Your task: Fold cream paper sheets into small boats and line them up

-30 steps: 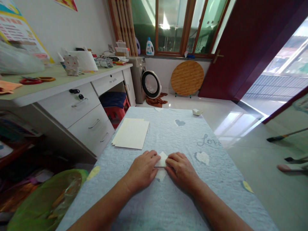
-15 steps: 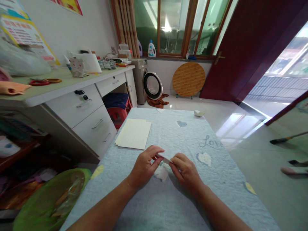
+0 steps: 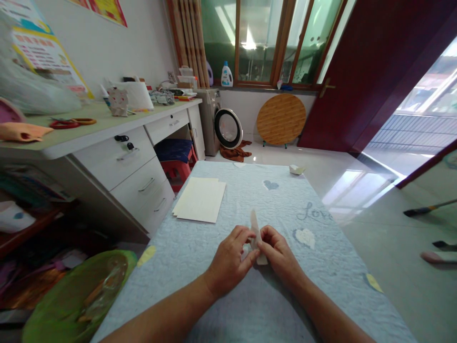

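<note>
The left hand point(image 3: 230, 262) and right hand point(image 3: 280, 252) pinch the folded white paper point(image 3: 254, 226), which now stands up between them.

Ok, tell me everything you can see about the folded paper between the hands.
The folded paper is a narrow, pale cream strip with a tapering upper end. It stands almost upright, tilted slightly, pinched between the fingers of the left hand and right hand above the blue tablecloth. Its lower end shows below the fingers. The number of folds is hidden.
</note>
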`<state>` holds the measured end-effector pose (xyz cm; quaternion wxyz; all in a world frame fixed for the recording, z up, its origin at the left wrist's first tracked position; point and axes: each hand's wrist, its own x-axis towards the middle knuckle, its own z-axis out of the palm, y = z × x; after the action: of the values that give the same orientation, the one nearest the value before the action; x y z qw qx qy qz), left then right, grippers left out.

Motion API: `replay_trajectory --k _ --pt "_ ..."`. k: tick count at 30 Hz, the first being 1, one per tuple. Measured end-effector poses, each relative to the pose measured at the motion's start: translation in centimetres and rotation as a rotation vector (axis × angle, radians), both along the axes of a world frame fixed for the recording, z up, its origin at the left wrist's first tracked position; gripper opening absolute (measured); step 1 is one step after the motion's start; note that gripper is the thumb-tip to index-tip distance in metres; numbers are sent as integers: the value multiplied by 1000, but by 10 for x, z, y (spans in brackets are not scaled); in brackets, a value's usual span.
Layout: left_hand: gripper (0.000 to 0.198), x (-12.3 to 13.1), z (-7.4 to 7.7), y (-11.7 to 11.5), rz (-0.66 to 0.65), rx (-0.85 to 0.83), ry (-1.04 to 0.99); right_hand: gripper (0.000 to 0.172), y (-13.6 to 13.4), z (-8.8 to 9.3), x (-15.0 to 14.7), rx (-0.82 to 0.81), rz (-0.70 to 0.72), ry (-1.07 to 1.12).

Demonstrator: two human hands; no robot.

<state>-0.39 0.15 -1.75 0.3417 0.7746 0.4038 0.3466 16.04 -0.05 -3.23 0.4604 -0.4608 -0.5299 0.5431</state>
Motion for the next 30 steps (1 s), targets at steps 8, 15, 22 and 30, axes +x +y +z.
replay_trajectory --k 8,15,22,30 --pt "15 -1 -2 3 -7 -219 -220 36 1 -2 2 52 12 -129" --pt "17 1 -7 6 34 -351 -289 34 2 -13 2 65 11 -140" --pt "28 1 -16 9 4 -470 -469 33 1 -7 2 43 39 -46" --pt "21 1 -12 8 41 -361 -412 30 1 -4 2 46 39 -39"
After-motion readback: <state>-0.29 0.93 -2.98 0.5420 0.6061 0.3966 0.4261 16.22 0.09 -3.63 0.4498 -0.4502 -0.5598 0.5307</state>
